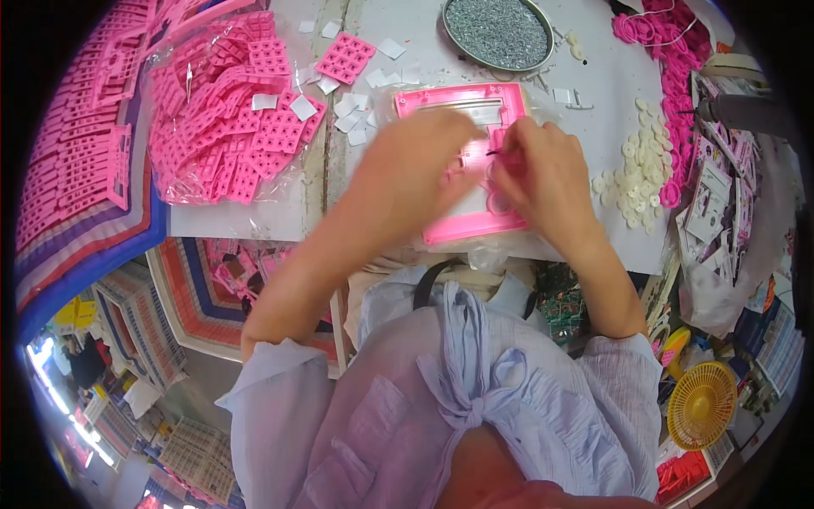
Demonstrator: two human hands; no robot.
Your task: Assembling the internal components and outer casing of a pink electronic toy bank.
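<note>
While both hands work over the pink plastic frame (pixel 465 229), which lies on the white table (pixel 606 76) in front of the person's chest, the left hand (pixel 424 161) arches across its left part with fingers bent, too blurred to tell whether they grip anything. The right hand (pixel 551 174) is at the frame's right side, its fingertips drawn close together near a small dark piece; I cannot tell whether they pinch it. The frame looks light, stiff and rather smooth, likely to slide if pushed and perhaps to crack if bent, so its solid outer border seems the best place to hold. Left of the frame are white slips (pixel 348 110) and, farther out, a clear bag of pink grid pieces (pixel 229 127); beyond it, a round dish of small metal parts (pixel 498 34); to its right, pale discs (pixel 640 165) and, past these, pink loops (pixel 674 76). The hands hide much of the frame's middle, so the parts inside it are hard to make out; the metal parts are too small to tell apart, and the loops run out of view at the top.
</note>
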